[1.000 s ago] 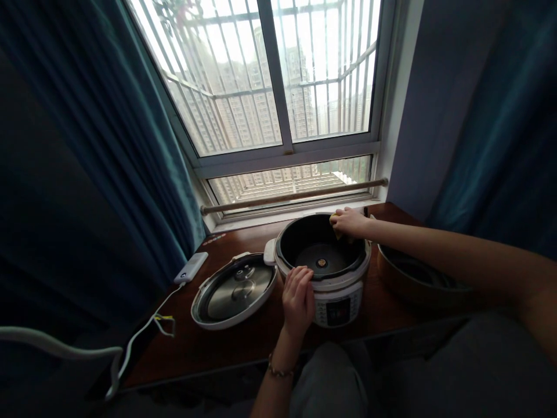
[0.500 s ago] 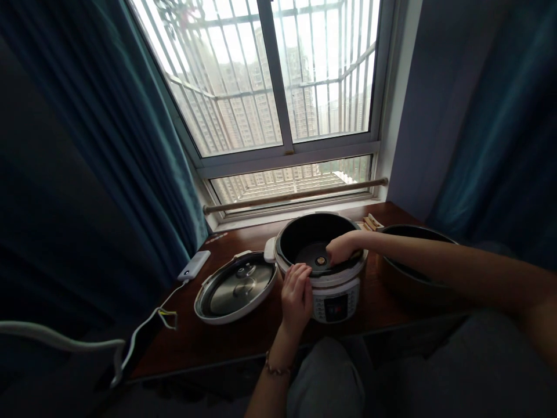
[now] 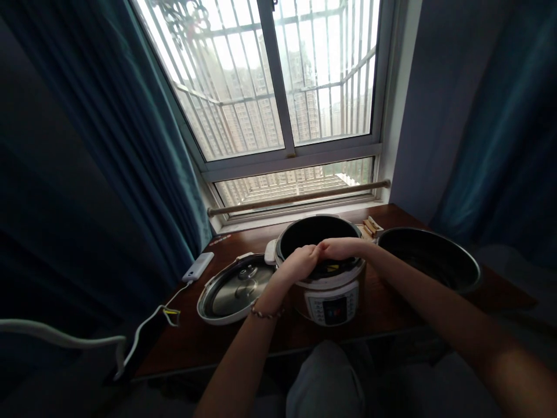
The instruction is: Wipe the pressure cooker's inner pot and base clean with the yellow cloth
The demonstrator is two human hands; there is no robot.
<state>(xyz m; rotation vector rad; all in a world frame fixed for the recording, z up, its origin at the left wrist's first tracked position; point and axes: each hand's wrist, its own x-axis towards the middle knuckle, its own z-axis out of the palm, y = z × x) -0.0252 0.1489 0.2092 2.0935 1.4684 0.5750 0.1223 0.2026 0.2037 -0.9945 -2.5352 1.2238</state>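
An electric pressure cooker (image 3: pixel 324 285) stands uncovered on the wooden table, its dark round opening facing up and its control panel toward me. My left hand (image 3: pixel 301 261) reaches over the near left of the rim, fingers curled together. Against its fingertips, above the opening, rests my right hand (image 3: pixel 338 248), closed too. Whatever may be between the fingers is hidden. A small yellow-marked patch (image 3: pixel 333 268) shows just below the hands, inside the near rim. Left of the cooker lies its round lid (image 3: pixel 242 284), inner metal side up.
A dark inner pot (image 3: pixel 472 273) sits right of the cooker, under my right forearm. A white device (image 3: pixel 198 267) with a cable (image 3: pixel 141 331) lies at the left edge. Small wooden-looking pieces (image 3: pixel 371 226) rest behind the cooker. The window (image 3: pixel 289 152) is straight ahead.
My left hand has risen from the cooker's outer side to over its rim. My right hand has come up from inside the cooker, and the two hands now meet.
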